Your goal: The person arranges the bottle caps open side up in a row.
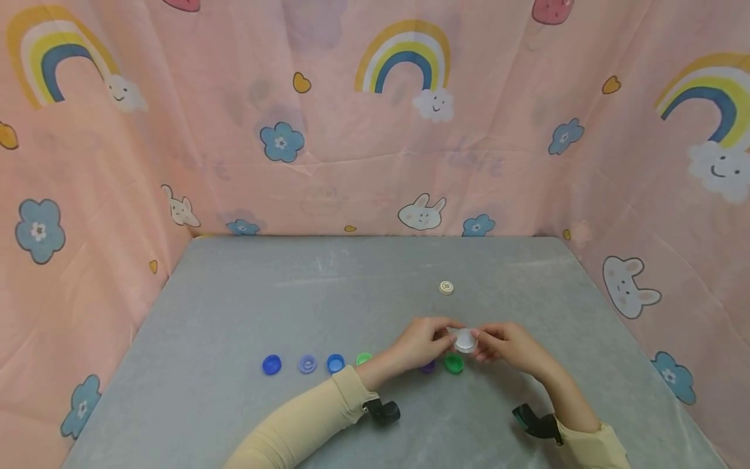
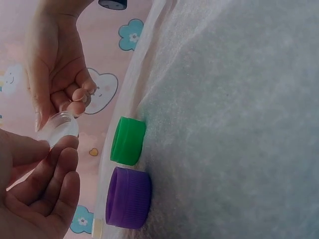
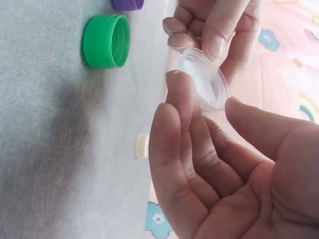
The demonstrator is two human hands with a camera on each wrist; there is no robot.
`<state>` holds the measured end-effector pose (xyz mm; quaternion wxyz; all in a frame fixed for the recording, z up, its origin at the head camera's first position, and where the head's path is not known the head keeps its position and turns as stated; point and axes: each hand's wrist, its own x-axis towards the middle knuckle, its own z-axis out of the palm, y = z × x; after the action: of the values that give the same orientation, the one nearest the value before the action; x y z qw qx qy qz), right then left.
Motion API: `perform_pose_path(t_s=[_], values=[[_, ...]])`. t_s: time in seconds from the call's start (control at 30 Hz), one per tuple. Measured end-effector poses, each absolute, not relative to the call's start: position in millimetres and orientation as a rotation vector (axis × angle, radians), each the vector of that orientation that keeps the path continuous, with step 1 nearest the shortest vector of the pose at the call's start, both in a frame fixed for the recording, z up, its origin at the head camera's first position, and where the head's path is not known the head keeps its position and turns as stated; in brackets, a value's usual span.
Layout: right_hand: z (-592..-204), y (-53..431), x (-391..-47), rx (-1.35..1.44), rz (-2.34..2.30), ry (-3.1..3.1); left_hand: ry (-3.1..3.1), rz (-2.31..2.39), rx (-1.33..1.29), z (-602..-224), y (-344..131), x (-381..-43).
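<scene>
A clear, shallow plastic bottle cap (image 1: 465,341) is held up between both hands over the table. My left hand (image 1: 418,342) pinches one side of its rim between thumb and fingers. On the opposite side, my right hand (image 1: 512,345) grips it with thumb and fingertips. The right wrist view shows the clear cap (image 3: 202,82) tilted, with the right thumb at its edge. Just below the hands stand a green cap (image 1: 454,363) and a purple cap (image 1: 429,367), the latter partly hidden by the left hand. Both sit open side up.
Leftward along the same row lie a light green cap (image 1: 364,358), a blue cap (image 1: 336,363), a lavender cap (image 1: 307,364) and a dark blue cap (image 1: 272,365). Farther back is a cream cap (image 1: 446,287). Patterned pink cloth (image 1: 351,176) hangs around the grey table (image 1: 263,293).
</scene>
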<state>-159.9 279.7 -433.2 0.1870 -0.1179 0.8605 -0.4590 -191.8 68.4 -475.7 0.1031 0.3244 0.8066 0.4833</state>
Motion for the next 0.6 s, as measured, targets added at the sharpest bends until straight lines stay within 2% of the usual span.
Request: perform_pose_path(t_s=[0.6], values=[[-435.8,279.2,-159.4,-0.287,-1.341,2.350,2.370,1.422,1.005,-472.3,68.3,-188.9]])
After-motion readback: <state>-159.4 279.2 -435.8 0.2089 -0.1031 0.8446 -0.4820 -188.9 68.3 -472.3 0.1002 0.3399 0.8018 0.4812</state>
